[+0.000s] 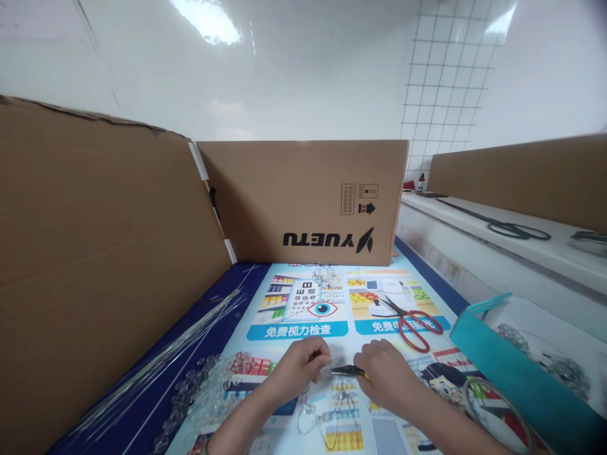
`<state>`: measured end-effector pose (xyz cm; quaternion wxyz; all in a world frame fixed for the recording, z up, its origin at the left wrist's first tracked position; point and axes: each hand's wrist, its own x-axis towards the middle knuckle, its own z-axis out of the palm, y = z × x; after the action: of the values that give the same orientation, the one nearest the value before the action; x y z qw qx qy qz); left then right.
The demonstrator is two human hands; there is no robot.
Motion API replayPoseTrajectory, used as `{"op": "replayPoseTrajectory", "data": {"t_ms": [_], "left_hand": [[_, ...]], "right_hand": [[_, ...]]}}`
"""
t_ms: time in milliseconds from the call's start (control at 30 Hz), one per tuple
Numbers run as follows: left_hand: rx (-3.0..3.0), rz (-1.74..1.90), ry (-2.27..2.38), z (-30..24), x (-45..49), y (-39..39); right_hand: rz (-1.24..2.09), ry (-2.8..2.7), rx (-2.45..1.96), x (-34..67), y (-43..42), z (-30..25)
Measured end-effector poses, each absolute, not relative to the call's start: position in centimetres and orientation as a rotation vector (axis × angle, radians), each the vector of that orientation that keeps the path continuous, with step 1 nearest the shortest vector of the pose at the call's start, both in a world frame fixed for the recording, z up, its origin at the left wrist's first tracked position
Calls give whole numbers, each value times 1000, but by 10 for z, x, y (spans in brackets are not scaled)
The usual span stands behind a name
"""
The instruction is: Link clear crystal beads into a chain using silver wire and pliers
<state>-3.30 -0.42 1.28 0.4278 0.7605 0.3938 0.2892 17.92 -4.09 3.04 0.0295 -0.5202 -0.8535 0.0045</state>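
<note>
My right hand (pixel 383 374) is closed around a pair of needle-nose pliers (pixel 345 371) with dark jaws and a bit of yellow handle showing. The jaws point left and reach the fingertips of my left hand (pixel 303 361). That hand pinches a small clear bead on thin wire; the fingers partly hide it. Below both hands, a wire strand with clear beads (pixel 327 416) hangs or lies in loose loops over the printed mat. Many loose clear beads (pixel 208 385) are heaped to the left of my left hand, with a few reddish ones near the top.
Red-handled scissors (pixel 412 323) lie beyond my right hand. A teal box (pixel 521 360) with wirework stands at the right, near a wire coil (pixel 497 404). Straight wires (pixel 171 354) lie along the left. Cardboard panels (pixel 303 202) wall the back and left.
</note>
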Motion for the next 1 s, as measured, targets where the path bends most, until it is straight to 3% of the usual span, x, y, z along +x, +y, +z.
{"op": "replayPoseTrajectory", "data": {"t_ms": [1000], "left_hand": [[1804, 764, 932, 14, -36, -2]], "right_hand": [[34, -2620, -1584, 186, -37, 27]]}}
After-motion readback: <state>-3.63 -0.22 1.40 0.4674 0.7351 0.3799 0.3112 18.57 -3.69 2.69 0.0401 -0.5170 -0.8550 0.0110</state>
